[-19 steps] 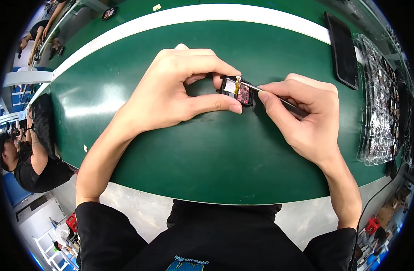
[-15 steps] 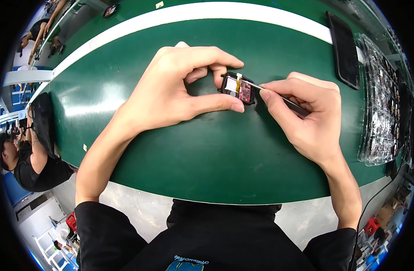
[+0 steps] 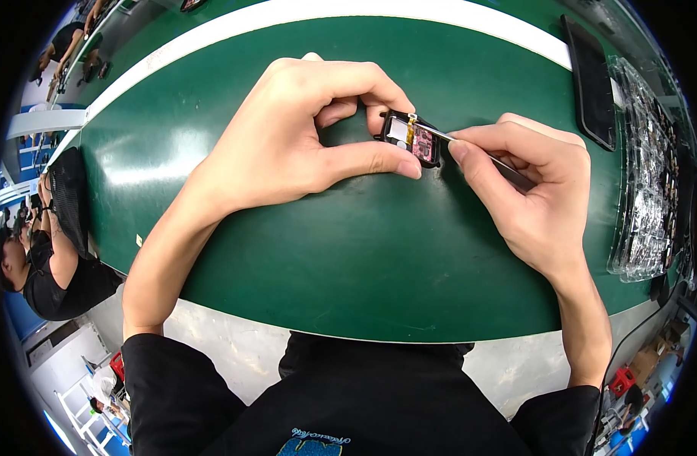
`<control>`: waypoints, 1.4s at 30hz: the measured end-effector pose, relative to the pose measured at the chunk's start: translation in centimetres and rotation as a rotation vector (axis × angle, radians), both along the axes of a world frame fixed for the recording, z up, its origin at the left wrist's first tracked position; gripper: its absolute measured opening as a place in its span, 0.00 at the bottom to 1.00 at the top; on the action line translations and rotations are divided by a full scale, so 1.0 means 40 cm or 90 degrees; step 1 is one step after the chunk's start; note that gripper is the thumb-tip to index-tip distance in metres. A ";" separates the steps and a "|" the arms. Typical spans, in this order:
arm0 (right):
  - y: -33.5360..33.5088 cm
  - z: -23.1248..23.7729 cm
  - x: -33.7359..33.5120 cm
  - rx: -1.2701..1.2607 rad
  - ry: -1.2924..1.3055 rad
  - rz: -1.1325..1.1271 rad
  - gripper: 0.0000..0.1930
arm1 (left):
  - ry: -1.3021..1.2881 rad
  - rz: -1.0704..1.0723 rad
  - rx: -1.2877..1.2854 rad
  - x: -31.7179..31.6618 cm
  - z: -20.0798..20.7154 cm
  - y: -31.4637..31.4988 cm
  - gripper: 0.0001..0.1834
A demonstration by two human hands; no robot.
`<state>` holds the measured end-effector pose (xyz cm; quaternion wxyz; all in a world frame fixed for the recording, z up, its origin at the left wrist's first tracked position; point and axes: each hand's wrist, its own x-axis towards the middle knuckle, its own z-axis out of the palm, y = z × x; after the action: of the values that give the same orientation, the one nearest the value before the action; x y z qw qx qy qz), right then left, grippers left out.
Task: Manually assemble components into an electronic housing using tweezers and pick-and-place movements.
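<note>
Between the thumb and fingers of my left hand [image 3: 310,144] is a small open smartwatch case [image 3: 401,131], black-framed. Inside it show a silver-white block, a strip of yellow tape or flex and a reddish circuit board [image 3: 424,144]. My right hand [image 3: 534,182] is closed round tweezers [image 3: 508,169], a slim metal tool with a darker rear part. Their tip lies over the upper part of the case, by the yellow strip; whether it grips anything there is too small to tell. The case is held just over the green table [image 3: 348,258].
A black phone-like slab [image 3: 589,83] lies at the right. Beside it is a stack of clear plastic trays [image 3: 643,182] with small parts. A white strip [image 3: 348,26] crosses the table's far side. A dark cable [image 3: 633,330] hangs at the right; another person [image 3: 60,266] sits at the left.
The watch case and both hands have shifted slightly right in the picture, the case also a little upward. The tweezers still reach over the case. The view itself has tilted a little.
</note>
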<state>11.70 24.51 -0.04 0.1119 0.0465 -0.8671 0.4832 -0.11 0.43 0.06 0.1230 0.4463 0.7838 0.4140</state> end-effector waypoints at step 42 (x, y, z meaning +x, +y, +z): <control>0.007 0.003 0.009 0.006 -0.036 0.025 0.04 | 0.012 -0.001 0.007 0.001 0.002 0.004 0.22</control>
<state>12.06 24.77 0.08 0.0778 0.0505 -0.8709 0.4826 -0.06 0.59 0.14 0.1134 0.4516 0.7824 0.4137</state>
